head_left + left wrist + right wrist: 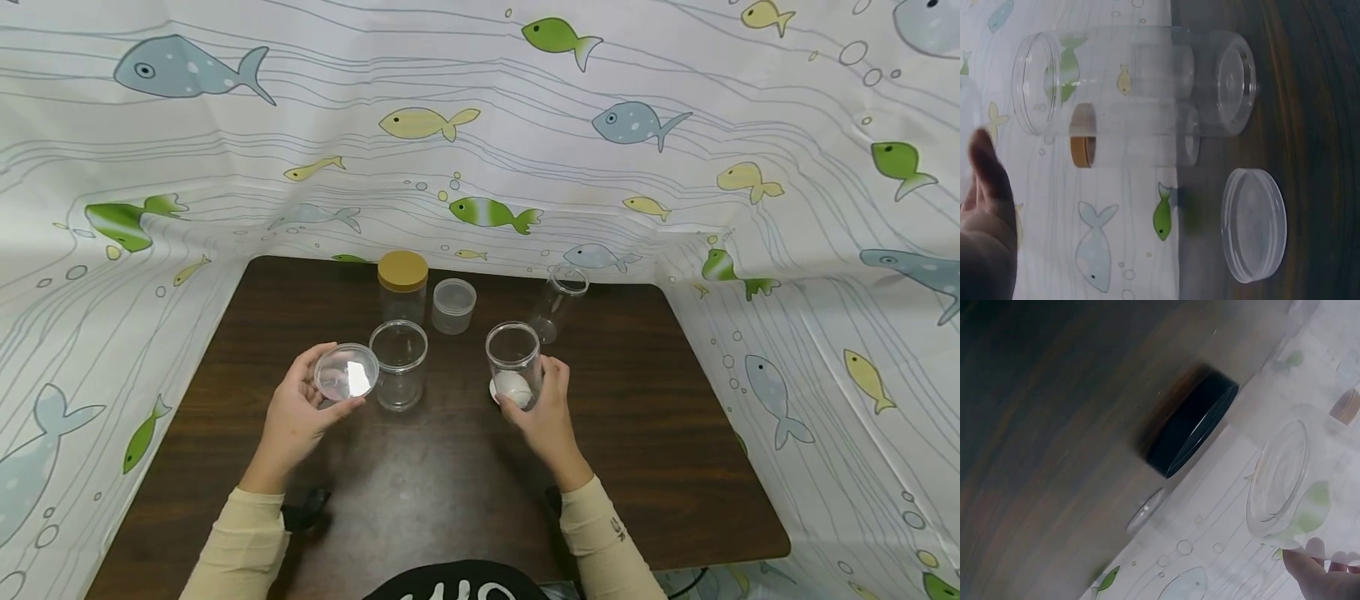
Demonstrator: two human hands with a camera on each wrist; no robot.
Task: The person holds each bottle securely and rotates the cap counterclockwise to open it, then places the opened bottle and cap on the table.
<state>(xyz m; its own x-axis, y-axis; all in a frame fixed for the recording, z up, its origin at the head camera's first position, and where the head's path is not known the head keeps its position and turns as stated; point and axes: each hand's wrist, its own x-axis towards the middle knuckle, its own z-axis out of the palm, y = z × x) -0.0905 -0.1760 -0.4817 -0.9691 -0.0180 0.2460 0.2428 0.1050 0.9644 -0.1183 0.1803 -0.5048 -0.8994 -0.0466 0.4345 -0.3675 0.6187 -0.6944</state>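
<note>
In the head view, my left hand [296, 408] pinches a clear round lid [347, 367] between thumb and fingers. Just right of it stands an uncapped clear jar [399, 387]; its wide mouth faces up. My right hand [551, 417] grips another clear jar [513, 350] round its side, and a white round piece [493, 393] shows behind and through that jar. The right wrist view has the held jar's base [1279, 475] tilted above the table. A black-sided lid [1191, 428] lies nearby. Under my left hand, the left wrist view shows a clear lid [1254, 225] on the table.
Behind the jars stand a jar with a yellow lid [403, 271], a small translucent tub [453, 308] and a tall slim clear jar [558, 304]. All are on the dark wooden table [637, 467]. Fish-patterned cloth [480, 158] walls the back and sides.
</note>
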